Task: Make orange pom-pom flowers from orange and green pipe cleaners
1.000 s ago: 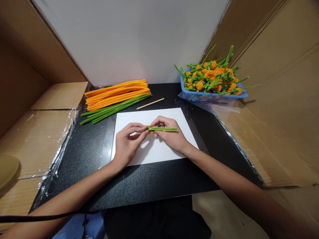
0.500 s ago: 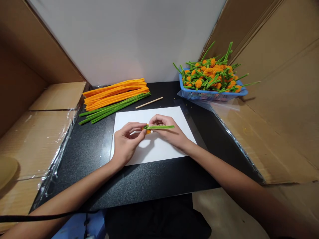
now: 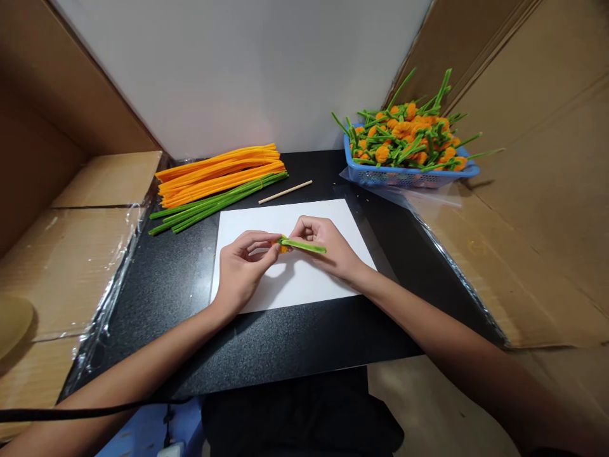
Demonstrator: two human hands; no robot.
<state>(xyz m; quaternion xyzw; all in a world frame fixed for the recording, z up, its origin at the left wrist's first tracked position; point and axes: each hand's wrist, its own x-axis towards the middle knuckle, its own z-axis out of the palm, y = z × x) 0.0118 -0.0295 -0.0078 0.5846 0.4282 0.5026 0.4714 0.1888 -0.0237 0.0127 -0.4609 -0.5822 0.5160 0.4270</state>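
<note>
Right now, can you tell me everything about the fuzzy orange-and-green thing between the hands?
The small, fuzzy orange-and-green piece looks made of pipe cleaner. Its orange part is partly hidden by fingers; the thin green stem points right, angled slightly toward the person, its free end seen against the right hand. The left hand pinches the orange end between thumb and fingers, above the white paper sheet. I can't tell whether the right fingertips touch it too.
</note>
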